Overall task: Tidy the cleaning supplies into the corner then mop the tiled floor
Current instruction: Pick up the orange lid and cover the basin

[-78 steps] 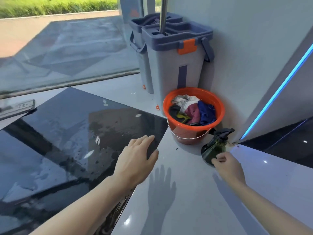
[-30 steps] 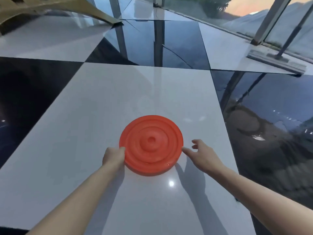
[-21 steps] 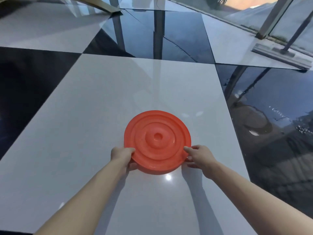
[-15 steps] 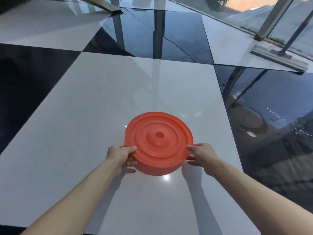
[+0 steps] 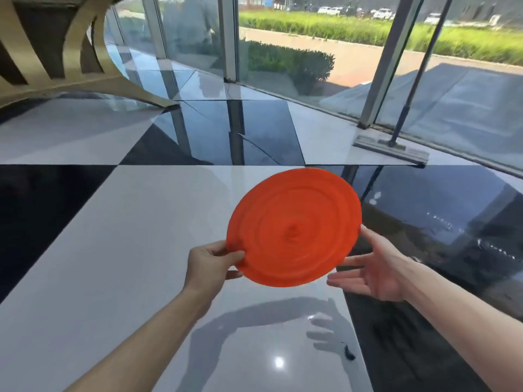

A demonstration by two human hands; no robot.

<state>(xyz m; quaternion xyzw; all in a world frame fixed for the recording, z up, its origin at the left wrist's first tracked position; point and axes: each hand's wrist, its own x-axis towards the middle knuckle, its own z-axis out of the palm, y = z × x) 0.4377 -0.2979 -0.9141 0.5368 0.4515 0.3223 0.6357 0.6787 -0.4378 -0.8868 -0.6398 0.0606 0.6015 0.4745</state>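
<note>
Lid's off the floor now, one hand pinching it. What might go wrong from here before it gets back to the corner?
1. The left hand pinches only the rim of the orange lid, while the right hand is open beside it. That one-sided grip may let the tilted lid slip and drop onto the tiles.
2. The dark tile on the right looks wet and glossy, so stepping there could mean a slip.
3. The flat mop lies by the window, a possible trip hazard.
</note>
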